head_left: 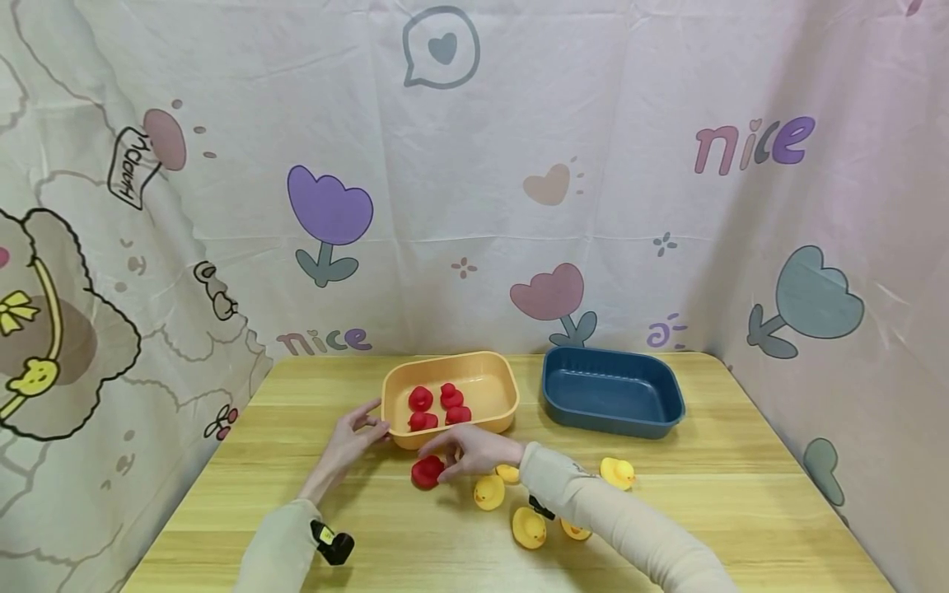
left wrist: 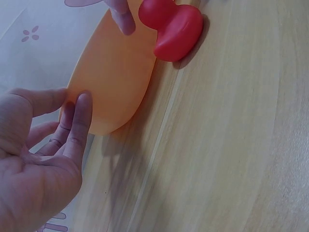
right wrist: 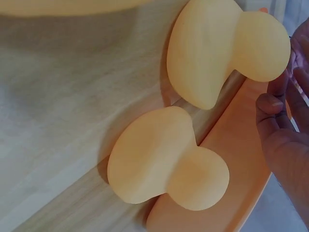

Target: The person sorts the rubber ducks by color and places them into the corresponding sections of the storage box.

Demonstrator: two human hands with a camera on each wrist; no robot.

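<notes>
At the left corner of the yellow basin [head_left: 450,441], my left hand [head_left: 354,436] pinches the rim, thumb above and fingers against the outer wall [left wrist: 113,77]. My right hand [head_left: 474,450] reaches over a red rubber duck [head_left: 426,473] in front of the basin, fingers spread around it. In the left wrist view this duck [left wrist: 181,31] rests on the table, a fingertip apart from it; the thumb's contact is unclear. Several red rubber ducks [head_left: 421,399] lie inside the basin. The right wrist view shows my right hand [right wrist: 289,116] beyond two yellow rubber ducks [right wrist: 169,159].
A blue basin [head_left: 611,424] stands at the back right of the wooden table [head_left: 356,527]. Several yellow rubber ducks [head_left: 529,527] lie scattered beneath and around the right forearm, one [head_left: 617,473] farther right. A printed cloth [head_left: 460,206] hangs behind the table.
</notes>
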